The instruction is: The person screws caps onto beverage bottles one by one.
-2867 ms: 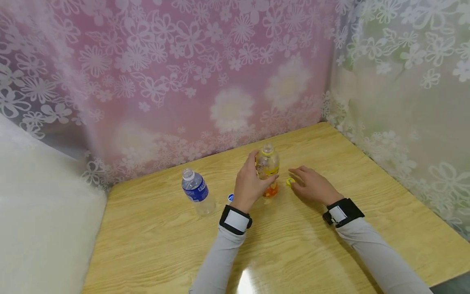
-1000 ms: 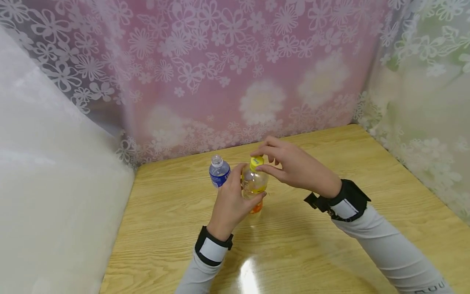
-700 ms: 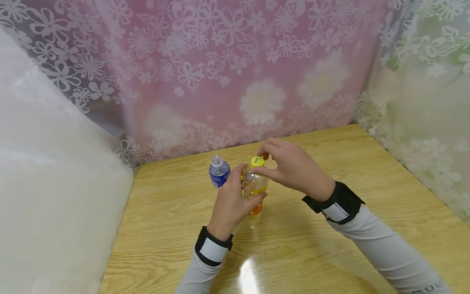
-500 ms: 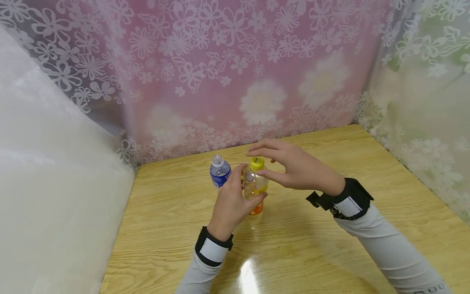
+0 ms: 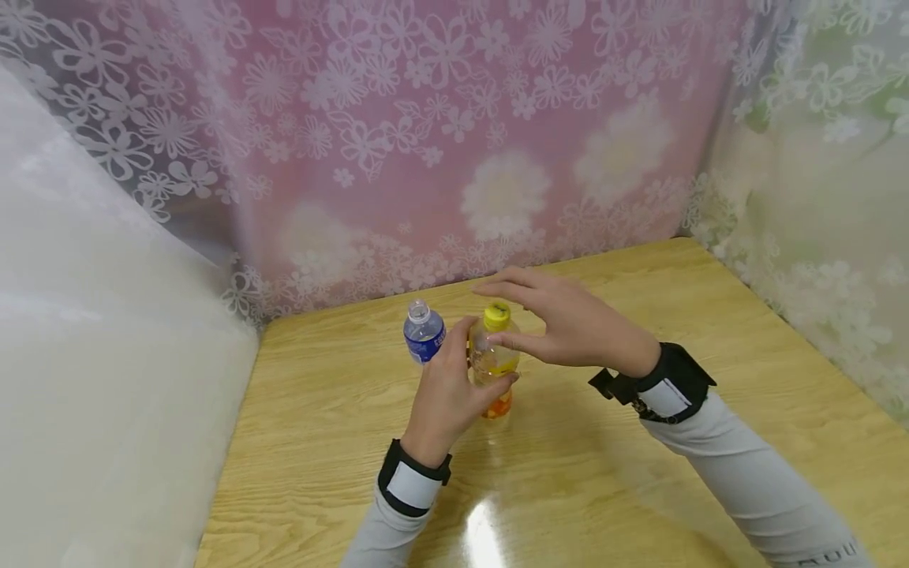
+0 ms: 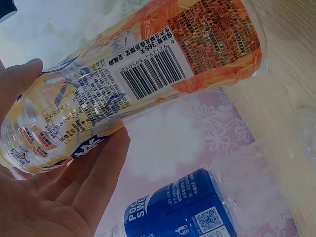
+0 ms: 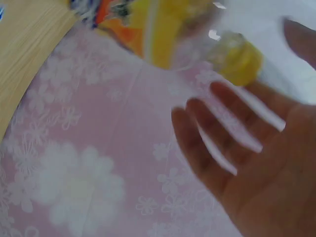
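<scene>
My left hand (image 5: 447,386) grips a clear plastic bottle (image 5: 490,359) with a yellow and orange label, upright on the table. In the left wrist view its barcode side (image 6: 153,74) shows, thumb and fingers round the upper part. A yellow cap (image 5: 497,317) sits on the bottle's neck. Around that cap, my right hand (image 5: 575,327) is held with fingers spread, thumb low at the bottle's shoulder. The right wrist view has the fingers (image 7: 197,133) extended and apart from the cap (image 7: 244,64), holding nothing.
A blue-labelled clear bottle (image 5: 424,341), without a cap, stands behind and left of the held one. Small blue-and-white piece (image 7: 1,13) lies at the right wrist view's edge. The wooden table (image 5: 319,442) meets floral curtains (image 5: 355,173) at its back and sides.
The yellow cap has gone from the table onto the bottle's neck. My right hand pinched and turned it, and its fingers have now spread off it. My left hand keeps its grip.
</scene>
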A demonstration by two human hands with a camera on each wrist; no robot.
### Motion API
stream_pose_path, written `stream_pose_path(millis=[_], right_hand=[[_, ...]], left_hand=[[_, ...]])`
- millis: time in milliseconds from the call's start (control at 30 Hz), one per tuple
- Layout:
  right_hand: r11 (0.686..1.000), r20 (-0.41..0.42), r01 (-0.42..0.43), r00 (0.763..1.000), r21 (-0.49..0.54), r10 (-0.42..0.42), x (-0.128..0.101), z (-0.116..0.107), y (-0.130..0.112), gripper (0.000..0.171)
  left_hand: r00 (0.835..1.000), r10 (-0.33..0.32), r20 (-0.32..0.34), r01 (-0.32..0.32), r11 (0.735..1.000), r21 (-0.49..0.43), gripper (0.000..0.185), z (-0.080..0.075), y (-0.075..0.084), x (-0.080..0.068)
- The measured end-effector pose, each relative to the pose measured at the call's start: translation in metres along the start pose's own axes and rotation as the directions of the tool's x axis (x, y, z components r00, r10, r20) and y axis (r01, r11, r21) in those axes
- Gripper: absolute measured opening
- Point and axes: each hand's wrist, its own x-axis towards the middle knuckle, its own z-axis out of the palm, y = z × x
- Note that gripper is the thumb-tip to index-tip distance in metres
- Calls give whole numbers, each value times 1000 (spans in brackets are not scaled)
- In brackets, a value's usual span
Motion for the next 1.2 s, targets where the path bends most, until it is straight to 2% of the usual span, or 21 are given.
stream_pose_path(millis=[100,167,233,300,433,500,633,700,800,900,1000,1067,1200], right_hand=[[991,47,54,997,125,-61,-4,-5,3,44],[985,53,75,995,159,-84,-4,-8,5,42],[987,41,71,996,144,-78,-3,-7,5,36],[995,14,47,999,83,-49,-1,-5,5,28],[999,-31,-9,999,-38,7,1,0,2,44],[1000,-21,3,1000,-10,-3,-1,0,2,47],[988,31,64,997,140,-69,-4,-4,4,40],[984,44,78,995,163,-86,-4,-6,4,38],[988,33,64,997,138,-69,-2,-5,3,33],[998,-8,9,1000,61,-8,0,-1,1,23],[999,-24,-44,999,8,45,2,3,-1,29],[999,-3,-33,999,40,33,2,1,0,33],[981,77,12,997,196,-27,-2,-8,3,35]], left_hand=[[1000,5,3,-5,1000,-10,87,1,0,-1],[1000,8,3,-8,1000,-11,87,1,1,-1],[1000,7,3,-6,1000,-11,87,1,1,-1],[1000,1,7,-1,1000,-10,86,1,2,-2],[1000,-4,17,4,1000,-24,88,1,3,-3],[1000,-1,19,2,999,-34,88,1,3,-3],[1000,5,20,-4,999,-53,88,1,4,-2],[1000,2,23,0,998,-58,88,1,4,-2],[1000,-3,27,4,999,-49,88,1,4,-3],[999,3,35,-2,999,-39,86,3,3,-4],[999,13,47,-11,999,-43,85,4,3,-4],[998,22,55,-19,998,-58,85,4,3,-3],[998,39,55,-33,994,-106,88,4,3,-2]])
